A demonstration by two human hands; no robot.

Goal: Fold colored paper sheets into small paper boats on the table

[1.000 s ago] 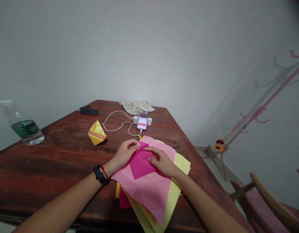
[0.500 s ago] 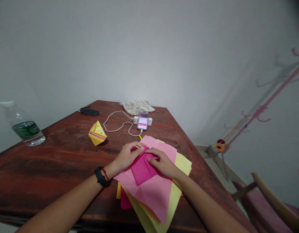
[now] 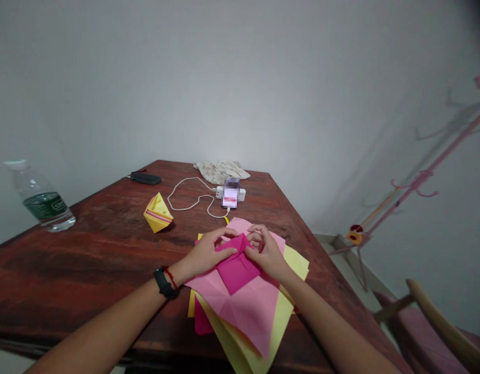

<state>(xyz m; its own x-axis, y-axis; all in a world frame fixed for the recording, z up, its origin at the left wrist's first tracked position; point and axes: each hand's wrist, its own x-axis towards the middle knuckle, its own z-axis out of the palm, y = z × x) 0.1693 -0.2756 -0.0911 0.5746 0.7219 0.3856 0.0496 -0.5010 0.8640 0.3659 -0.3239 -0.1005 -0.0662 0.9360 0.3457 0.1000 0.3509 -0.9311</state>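
Note:
A folded magenta origami paper (image 3: 237, 271) is between my two hands, its far corner raised into a small peak. My left hand (image 3: 209, 252) grips its left edge, thumb on top and fingers behind. My right hand (image 3: 266, 253) pinches the right side near the peak, thumb in front and fingers curled behind. Beneath lies a creased light pink sheet (image 3: 250, 314), resting on pale yellow sheets (image 3: 296, 265). A magenta sheet (image 3: 202, 317) sticks out at the lower left of the pile.
On the brown wooden table (image 3: 107, 270) a yellow folded paper piece (image 3: 158, 215) stands to the left. A water bottle (image 3: 47, 205) is at far left. Behind are a phone (image 3: 230, 197) with a white cable, a black power bank (image 3: 145, 178) and a cloth (image 3: 222, 170). A chair (image 3: 430, 311) stands right.
The magenta paper's far corner has lifted into a peak. My right hand has moved from lying over the paper to pinching its right side; my left thumb now presses on top.

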